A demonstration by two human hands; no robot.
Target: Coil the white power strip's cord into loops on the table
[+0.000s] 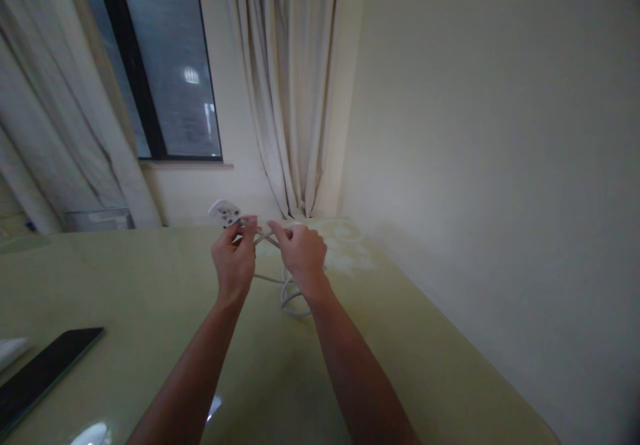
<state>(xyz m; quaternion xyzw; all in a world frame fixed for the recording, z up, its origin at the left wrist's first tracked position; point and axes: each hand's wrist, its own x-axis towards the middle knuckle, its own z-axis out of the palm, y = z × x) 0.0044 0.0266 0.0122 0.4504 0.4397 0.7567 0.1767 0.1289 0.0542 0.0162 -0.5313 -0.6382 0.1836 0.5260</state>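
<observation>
Above the far part of the table, my left hand (234, 258) is closed in a pinch on a pale cable (270, 278). Just beyond its fingertips hangs a white socket block (225, 212) with dark round holes. Beside it, my right hand (303, 250) is also closed, its thumb and fingers gripping the same cable. Between the two hands the cable strands cross each other. Below my right hand the cable falls in loose loops, partly hidden behind my wrist. The strands inside each grip are covered by my fingers.
The table (165, 311) has a glossy green top. A flat black panel (45, 375) and a white object (11, 350) lie at the left. A wall (490, 198) borders the right side. Curtains (295, 85) and a window (170, 58) are behind.
</observation>
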